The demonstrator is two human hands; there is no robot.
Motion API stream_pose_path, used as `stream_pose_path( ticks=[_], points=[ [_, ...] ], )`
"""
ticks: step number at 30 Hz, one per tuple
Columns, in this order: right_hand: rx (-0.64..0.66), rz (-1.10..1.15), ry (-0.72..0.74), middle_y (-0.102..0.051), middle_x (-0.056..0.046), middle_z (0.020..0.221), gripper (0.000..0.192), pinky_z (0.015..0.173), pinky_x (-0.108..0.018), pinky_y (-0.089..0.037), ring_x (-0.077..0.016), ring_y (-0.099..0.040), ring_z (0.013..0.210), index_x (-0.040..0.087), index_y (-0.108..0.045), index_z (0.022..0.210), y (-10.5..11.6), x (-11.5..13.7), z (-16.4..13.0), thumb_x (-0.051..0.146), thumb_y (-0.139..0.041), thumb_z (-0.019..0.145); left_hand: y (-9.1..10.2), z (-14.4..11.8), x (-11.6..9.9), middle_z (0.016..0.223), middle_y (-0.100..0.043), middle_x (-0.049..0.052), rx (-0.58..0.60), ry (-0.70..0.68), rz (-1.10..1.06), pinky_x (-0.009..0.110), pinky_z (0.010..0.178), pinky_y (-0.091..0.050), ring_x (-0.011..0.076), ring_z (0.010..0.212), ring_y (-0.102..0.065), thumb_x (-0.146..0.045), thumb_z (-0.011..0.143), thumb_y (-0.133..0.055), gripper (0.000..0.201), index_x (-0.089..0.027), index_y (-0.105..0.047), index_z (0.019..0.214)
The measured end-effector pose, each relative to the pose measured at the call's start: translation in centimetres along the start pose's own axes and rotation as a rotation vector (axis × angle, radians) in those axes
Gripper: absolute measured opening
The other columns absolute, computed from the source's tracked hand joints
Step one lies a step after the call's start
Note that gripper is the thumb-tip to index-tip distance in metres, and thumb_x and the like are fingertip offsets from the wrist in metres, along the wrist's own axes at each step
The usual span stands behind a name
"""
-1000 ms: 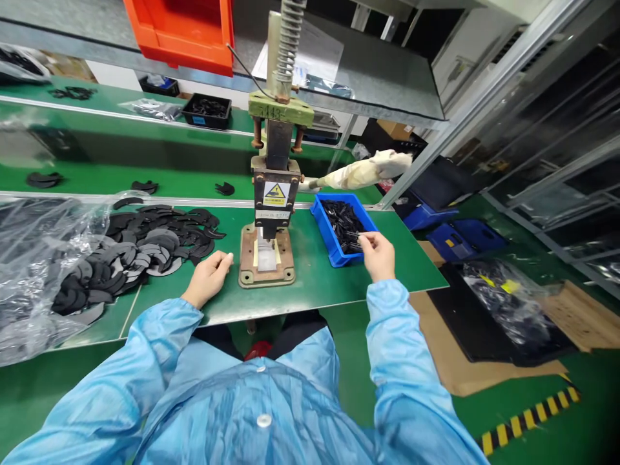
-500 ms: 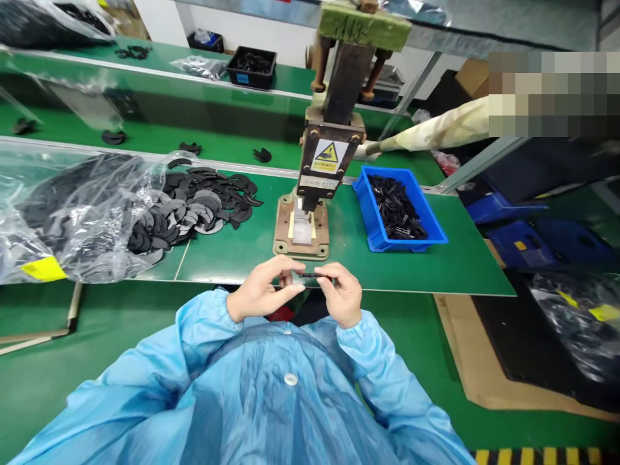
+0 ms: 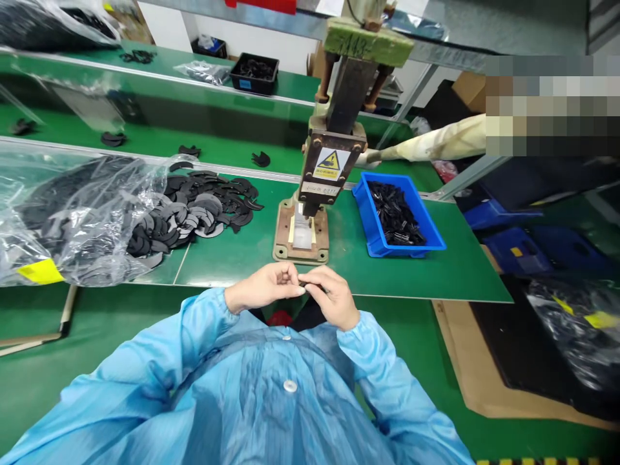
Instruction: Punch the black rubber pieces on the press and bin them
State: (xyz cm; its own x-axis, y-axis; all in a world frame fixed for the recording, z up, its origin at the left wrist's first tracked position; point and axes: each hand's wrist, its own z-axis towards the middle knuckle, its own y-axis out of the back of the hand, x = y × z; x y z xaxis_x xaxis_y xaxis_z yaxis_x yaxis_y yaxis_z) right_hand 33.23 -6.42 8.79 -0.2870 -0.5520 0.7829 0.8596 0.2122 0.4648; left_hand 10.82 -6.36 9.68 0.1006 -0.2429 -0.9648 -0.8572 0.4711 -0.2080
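While the clear plastic bag (image 3: 62,213) slumps at nine o'clock with its pile of black crescent pieces (image 3: 194,210) spilling onto the green bench (image 3: 436,271), both hands meet at the near edge, at six o'clock from the hand press (image 3: 310,200). Between them sits a small black clip (image 3: 310,286), thin and mostly hidden by fingers; it looks light and fairly stiff, likely smooth enough to slip, so a fingertip pinch at its two ends seems the sound hold. The left hand (image 3: 264,289) is curled, knuckles up, thumb and forefinger closed on the clip's left end. The right hand (image 3: 332,298) mirrors it, fingertips closed on the other end, wrist bent inward, so the hands touch. At two o'clock of the press stands a blue bin (image 3: 372,223) of similar black parts.
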Motion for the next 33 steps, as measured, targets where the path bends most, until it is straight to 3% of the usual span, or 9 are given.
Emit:
stream_pose_path(
  ticks=[3, 7, 10, 13, 15, 17, 23, 27, 33],
  points=[
    [-0.026, -0.055, 0.018, -0.077, -0.007, 0.112, 0.027, 0.091, -0.038, -0.062, -0.0187, -0.072, 0.101, 0.029, -0.076, 0.124, 2.5, 0.2, 1.5, 0.034, -0.065, 0.101, 1.3, 1.6, -0.3, 0.082, -0.068, 0.001, -0.117, -0.093, 0.005, 0.025, 0.068, -0.055, 0.0127, 0.072, -0.065, -0.050, 0.075, -0.094, 0.046, -0.021, -0.067, 0.099],
    [-0.394, -0.199, 0.116, -0.072, -0.007, 0.114, 0.024, 0.097, -0.040, -0.060, -0.0197, -0.069, 0.104, 0.026, -0.074, 0.121, 8.4, 1.4, 5.9, 0.035, -0.066, 0.100, 4.7, 5.9, -0.8, 0.087, -0.071, 0.002, -0.416, -0.270, 0.067, 0.028, 0.075, -0.059, 0.0144, 0.075, -0.070, -0.040, 0.082, -0.089, 0.037, -0.019, -0.067, 0.103],
    [-0.649, -0.131, 0.336, -0.068, -0.008, 0.115, 0.033, 0.094, -0.039, -0.060, -0.0182, -0.069, 0.100, 0.025, -0.070, 0.127, 12.4, 4.7, 10.3, 0.043, -0.067, 0.101, 7.1, 9.2, -0.9, 0.084, -0.071, 0.003, -0.521, -0.320, 0.250, 0.030, 0.079, -0.059, 0.0157, 0.074, -0.068, -0.032, 0.088, -0.082, 0.020, -0.019, -0.067, 0.092],
    [-0.697, 0.034, 0.516, -0.067, -0.006, 0.130, 0.051, 0.107, -0.042, -0.059, -0.0224, -0.068, 0.124, 0.028, -0.067, 0.134, 14.2, 9.4, 13.9, 0.064, -0.062, 0.097, 8.4, 11.1, -1.1, 0.087, -0.075, 0.005, -0.509, -0.352, 0.572, 0.033, 0.087, -0.057, 0.0201, 0.081, -0.068, -0.027, 0.090, -0.079, 0.008, -0.020, -0.074, 0.089],
    [-0.615, 0.087, 0.505, -0.069, -0.005, 0.125, 0.062, 0.111, -0.046, -0.058, -0.0242, -0.070, 0.124, 0.028, -0.070, 0.130, 14.3, 12.0, 15.3, 0.075, -0.057, 0.092, 8.6, 11.6, -1.3, 0.094, -0.077, 0.007, -0.464, -0.377, 0.742, 0.035, 0.096, -0.055, 0.0239, 0.091, -0.070, -0.025, 0.091, -0.077, 0.004, -0.022, -0.078, 0.089],
    [-0.527, 0.097, 0.481, -0.069, -0.004, 0.106, 0.061, 0.103, -0.044, -0.061, -0.0206, -0.073, 0.103, 0.024, -0.072, 0.120, 13.9, 13.3, 16.0, 0.076, -0.058, 0.091, 8.6, 11.8, -1.6, 0.101, -0.079, 0.009, -0.386, -0.410, 0.856, 0.038, 0.105, -0.052, 0.0265, 0.102, -0.071, -0.024, 0.093, -0.073, 0.008, -0.022, -0.081, 0.092],
    [-0.425, 0.074, 0.485, -0.059, 0.001, 0.071, 0.032, 0.074, -0.036, -0.059, -0.0136, -0.064, 0.069, 0.022, -0.068, 0.086, 13.1, 11.9, 14.6, 0.051, -0.070, 0.098, 8.6, 12.0, -2.2, 0.114, -0.080, 0.010, -0.254, -0.460, 0.934, 0.042, 0.114, -0.049, 0.0284, 0.115, -0.071, -0.018, 0.093, -0.071, 0.015, -0.023, -0.084, 0.098],
    [-0.339, -0.065, 0.519, -0.062, 0.002, 0.069, 0.031, 0.090, -0.047, -0.063, -0.0180, -0.069, 0.076, 0.024, -0.063, 0.071, 12.2, 9.9, 11.8, 0.042, -0.074, 0.094, 8.7, 11.8, -2.1, 0.114, -0.082, 0.009, -0.244, -0.510, 1.060, 0.042, 0.111, -0.052, 0.0263, 0.115, -0.073, -0.019, 0.098, -0.066, 0.019, -0.022, -0.083, 0.104],
    [-0.420, -0.181, 0.568, -0.064, 0.004, 0.068, 0.025, 0.109, -0.058, -0.057, -0.0187, -0.071, 0.080, 0.024, -0.058, 0.068, 8.7, 5.1, 7.6, 0.026, -0.072, 0.089, 8.9, 11.7, -1.5, 0.115, -0.084, 0.008, -0.280, -0.586, 1.176, 0.040, 0.107, -0.056, 0.0246, 0.116, -0.075, -0.023, 0.102, -0.063, 0.021, -0.020, -0.083, 0.108]
  ],
)
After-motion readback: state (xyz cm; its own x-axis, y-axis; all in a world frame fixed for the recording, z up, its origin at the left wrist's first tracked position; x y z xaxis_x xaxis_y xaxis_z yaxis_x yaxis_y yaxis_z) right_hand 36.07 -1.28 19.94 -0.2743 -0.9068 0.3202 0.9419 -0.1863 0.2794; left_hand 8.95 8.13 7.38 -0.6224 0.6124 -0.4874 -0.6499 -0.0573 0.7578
